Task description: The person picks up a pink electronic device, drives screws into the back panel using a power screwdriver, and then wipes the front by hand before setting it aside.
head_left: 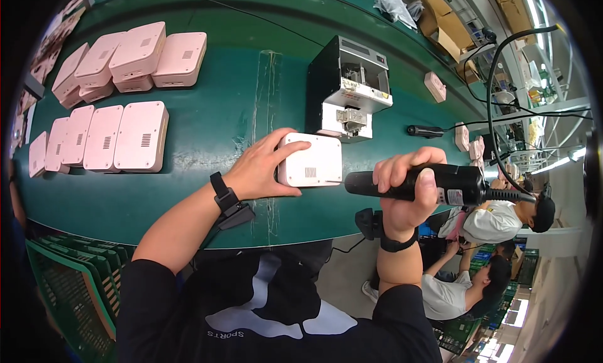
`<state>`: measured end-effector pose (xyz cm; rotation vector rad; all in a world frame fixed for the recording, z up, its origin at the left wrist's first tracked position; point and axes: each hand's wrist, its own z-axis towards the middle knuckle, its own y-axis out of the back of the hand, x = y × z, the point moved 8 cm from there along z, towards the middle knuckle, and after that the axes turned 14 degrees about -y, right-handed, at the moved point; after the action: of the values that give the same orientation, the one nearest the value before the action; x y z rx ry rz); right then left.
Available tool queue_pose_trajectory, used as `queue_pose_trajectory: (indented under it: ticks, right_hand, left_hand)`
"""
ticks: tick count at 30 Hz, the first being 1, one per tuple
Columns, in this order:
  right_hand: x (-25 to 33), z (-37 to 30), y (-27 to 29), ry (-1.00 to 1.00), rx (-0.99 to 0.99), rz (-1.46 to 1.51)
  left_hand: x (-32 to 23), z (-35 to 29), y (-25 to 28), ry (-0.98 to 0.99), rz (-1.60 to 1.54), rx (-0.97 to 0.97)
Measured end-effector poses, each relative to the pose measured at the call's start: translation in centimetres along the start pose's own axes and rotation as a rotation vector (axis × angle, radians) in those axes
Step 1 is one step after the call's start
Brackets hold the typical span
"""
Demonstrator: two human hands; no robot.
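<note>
Our left hand (256,168) grasps a pale pink box (320,157), thumb along its near edge and a finger across its top. The box lies flat on the green table (220,99), just right of these fingers, slots facing up. Our right fingers (425,179) clench a black driver (458,179); its thin bit points left from them, over the box's near right corner, contact unclear. Beyond the left fingertips stands a metal machine (352,86). Well left of those fingers, similar boxes (141,137) sit in a row and a pile
</note>
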<state>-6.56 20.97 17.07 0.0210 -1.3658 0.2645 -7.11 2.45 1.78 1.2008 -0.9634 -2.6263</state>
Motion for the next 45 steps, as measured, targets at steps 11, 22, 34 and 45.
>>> queue_pose_trajectory:
  ticks: [11,22,34,45]
  right_hand:
    - [-1.5,-0.5,-0.8,0.005,0.019,-0.016]
    - [-1.5,0.2,-0.1,0.008,-0.003,-0.013]
    - [-1.4,0.1,-0.1,0.009,0.029,0.032]
    - [-1.3,0.0,-0.1,0.019,0.028,0.033]
  left_hand:
    - [-0.2,0.0,0.0,0.0,-0.01,-0.092]
    - [0.2,0.2,0.1,0.011,0.003,-0.074]
    - [0.2,0.2,0.0,0.001,-0.008,-0.064]
    - [0.2,0.3,0.1,-0.013,-0.006,-0.078]
